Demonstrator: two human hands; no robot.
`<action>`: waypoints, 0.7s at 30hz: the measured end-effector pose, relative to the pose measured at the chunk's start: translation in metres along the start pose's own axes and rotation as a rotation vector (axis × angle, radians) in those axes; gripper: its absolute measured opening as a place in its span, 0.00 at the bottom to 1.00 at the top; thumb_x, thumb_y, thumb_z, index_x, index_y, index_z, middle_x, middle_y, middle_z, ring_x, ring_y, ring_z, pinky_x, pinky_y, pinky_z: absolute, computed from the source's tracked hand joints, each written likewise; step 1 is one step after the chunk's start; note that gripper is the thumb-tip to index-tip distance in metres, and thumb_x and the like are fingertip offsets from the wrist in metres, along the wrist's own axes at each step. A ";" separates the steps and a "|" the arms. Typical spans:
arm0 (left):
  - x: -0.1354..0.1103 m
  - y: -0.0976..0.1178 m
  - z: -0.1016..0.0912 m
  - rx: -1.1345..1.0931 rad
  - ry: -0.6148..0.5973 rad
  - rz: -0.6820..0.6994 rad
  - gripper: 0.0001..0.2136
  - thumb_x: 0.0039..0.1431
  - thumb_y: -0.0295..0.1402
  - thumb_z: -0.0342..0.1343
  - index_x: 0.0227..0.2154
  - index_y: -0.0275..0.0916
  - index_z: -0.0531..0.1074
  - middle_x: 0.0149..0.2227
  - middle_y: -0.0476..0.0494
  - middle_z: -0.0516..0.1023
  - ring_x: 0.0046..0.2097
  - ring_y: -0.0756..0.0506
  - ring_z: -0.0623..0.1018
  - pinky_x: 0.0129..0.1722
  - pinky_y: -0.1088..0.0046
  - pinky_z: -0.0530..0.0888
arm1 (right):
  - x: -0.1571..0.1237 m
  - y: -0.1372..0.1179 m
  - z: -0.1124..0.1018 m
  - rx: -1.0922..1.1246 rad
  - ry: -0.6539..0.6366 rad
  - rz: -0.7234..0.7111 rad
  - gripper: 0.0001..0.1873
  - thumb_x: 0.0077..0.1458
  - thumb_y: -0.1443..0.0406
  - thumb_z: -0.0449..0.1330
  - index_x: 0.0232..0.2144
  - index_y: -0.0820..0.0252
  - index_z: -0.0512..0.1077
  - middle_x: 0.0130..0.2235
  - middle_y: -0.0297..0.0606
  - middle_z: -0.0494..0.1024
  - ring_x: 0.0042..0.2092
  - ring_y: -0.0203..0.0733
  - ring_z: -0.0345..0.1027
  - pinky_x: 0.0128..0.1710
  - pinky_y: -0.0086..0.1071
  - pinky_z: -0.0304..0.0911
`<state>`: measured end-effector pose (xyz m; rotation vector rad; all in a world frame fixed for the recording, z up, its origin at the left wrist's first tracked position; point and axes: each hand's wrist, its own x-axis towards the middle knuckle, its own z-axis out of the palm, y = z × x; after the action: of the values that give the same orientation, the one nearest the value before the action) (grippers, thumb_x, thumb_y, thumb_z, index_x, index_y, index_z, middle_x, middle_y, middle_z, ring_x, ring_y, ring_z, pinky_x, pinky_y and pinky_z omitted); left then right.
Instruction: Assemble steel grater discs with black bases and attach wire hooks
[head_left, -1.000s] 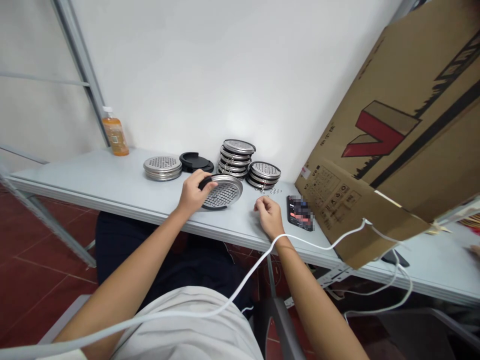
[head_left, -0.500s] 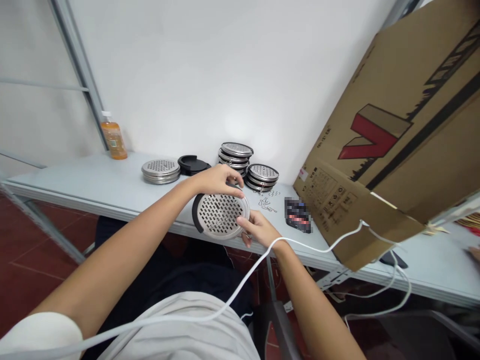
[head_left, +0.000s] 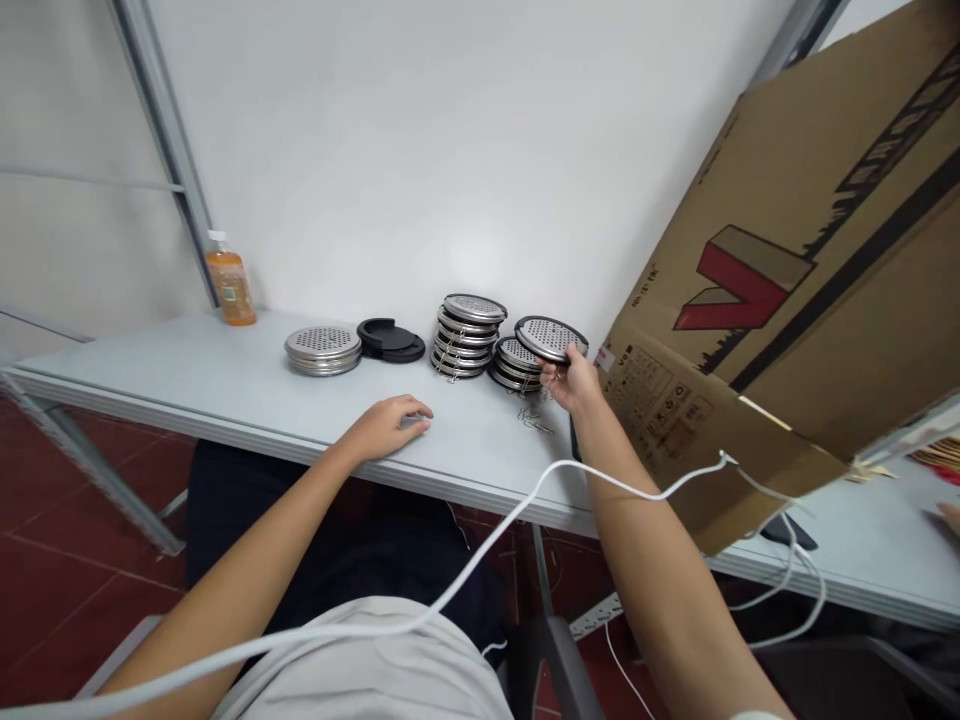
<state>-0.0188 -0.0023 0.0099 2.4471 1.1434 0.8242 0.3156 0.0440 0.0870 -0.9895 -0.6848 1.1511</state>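
My right hand [head_left: 571,379] grips a round perforated steel disc [head_left: 551,338] by its edge and holds it just above the shorter stack of discs [head_left: 516,365]. A taller stack of the same discs [head_left: 468,335] stands to its left. My left hand [head_left: 390,424] rests on the grey table [head_left: 225,370] near the front edge, fingers loosely curved and holding nothing. Small wire clips [head_left: 534,420] lie on the table in front of the short stack.
A low pile of steel discs [head_left: 323,348] and black round rims [head_left: 390,338] sit further left; an orange bottle [head_left: 231,284] stands at the back left. A big cardboard box [head_left: 795,300] leans over the right side. A white cable [head_left: 480,560] crosses my lap.
The disc, held in both hands in front of me, has gone to the right hand alone and up over the short stack. My left hand let go and dropped to the table.
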 end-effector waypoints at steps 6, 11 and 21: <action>0.002 0.004 -0.005 -0.063 0.021 -0.044 0.13 0.61 0.41 0.52 0.38 0.41 0.78 0.43 0.43 0.79 0.45 0.43 0.77 0.46 0.67 0.71 | 0.042 0.002 0.029 -0.108 0.030 0.128 0.18 0.70 0.57 0.37 0.33 0.57 0.59 0.26 0.36 0.72 0.18 0.27 0.56 0.15 0.19 0.53; 0.001 0.001 -0.004 -0.100 0.032 -0.048 0.13 0.60 0.41 0.52 0.38 0.41 0.79 0.43 0.44 0.80 0.45 0.43 0.77 0.47 0.66 0.71 | 0.048 -0.004 0.023 -0.164 -0.029 0.198 0.15 0.69 0.61 0.40 0.32 0.59 0.60 0.28 0.39 0.73 0.20 0.29 0.60 0.15 0.20 0.55; 0.002 -0.001 -0.004 -0.117 0.047 -0.068 0.14 0.60 0.42 0.52 0.37 0.41 0.79 0.42 0.43 0.80 0.44 0.42 0.77 0.44 0.67 0.72 | 0.048 -0.008 -0.008 -0.450 -0.140 0.308 0.17 0.67 0.61 0.49 0.26 0.62 0.63 0.17 0.29 0.61 0.15 0.25 0.41 0.10 0.19 0.38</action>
<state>-0.0211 0.0000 0.0128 2.2926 1.1547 0.9059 0.3397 0.0868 0.0886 -1.4405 -0.9531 1.3758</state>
